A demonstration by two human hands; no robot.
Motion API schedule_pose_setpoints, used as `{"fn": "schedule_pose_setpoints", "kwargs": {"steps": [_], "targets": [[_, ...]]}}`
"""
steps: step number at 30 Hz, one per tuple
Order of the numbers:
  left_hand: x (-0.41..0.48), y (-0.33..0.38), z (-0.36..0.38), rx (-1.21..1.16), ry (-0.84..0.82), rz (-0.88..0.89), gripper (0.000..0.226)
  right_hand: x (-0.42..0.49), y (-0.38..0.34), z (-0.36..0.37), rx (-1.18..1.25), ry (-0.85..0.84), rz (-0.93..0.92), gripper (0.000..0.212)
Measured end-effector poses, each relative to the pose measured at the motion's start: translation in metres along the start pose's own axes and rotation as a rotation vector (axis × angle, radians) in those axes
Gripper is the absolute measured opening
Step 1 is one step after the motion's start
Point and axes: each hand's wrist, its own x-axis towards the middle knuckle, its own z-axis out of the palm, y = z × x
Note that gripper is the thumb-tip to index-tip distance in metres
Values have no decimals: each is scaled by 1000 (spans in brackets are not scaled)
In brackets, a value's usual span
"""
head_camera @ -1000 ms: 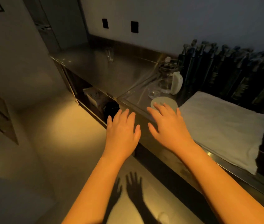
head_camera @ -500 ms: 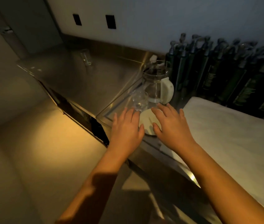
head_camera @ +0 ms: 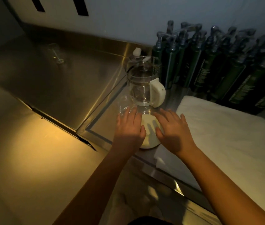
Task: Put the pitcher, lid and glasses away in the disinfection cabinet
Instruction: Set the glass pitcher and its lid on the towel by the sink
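Fingers of the left hand and right hand are hovering straight and spread over the lid, gripping nothing; pitcher and glasses are sitting on the surface, unstowed.

A stainless steel bench is carrying the following: a clear pitcher with a cream handle is standing upright towards the back edge; a round cream lid is lying flat near the front edge; a clear glass is standing just left of the pitcher; a second glass is standing well apart, far left; a white cloth is lying on the right; dark pump bottles are lining the back edge.
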Motion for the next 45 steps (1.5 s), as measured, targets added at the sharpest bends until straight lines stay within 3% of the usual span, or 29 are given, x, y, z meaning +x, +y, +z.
{"fn": "schedule_pose_setpoints", "kwargs": {"steps": [10,21,30,35,45], "targets": [[37,-57,17,-51,-46,171,46,26,-19,34,-121,54,166,53],[53,-103,43,-20,-289,311,54,41,-36,102,-222,37,319,56],[60,-113,58,-161,-135,416,48,52,-36,121,-277,34,339,53],[60,-116,65,-169,-100,419,47,51,-32,127,-266,38,310,43],[58,-116,65,-181,-66,436,47,53,-33,139,-202,92,317,48]]}}
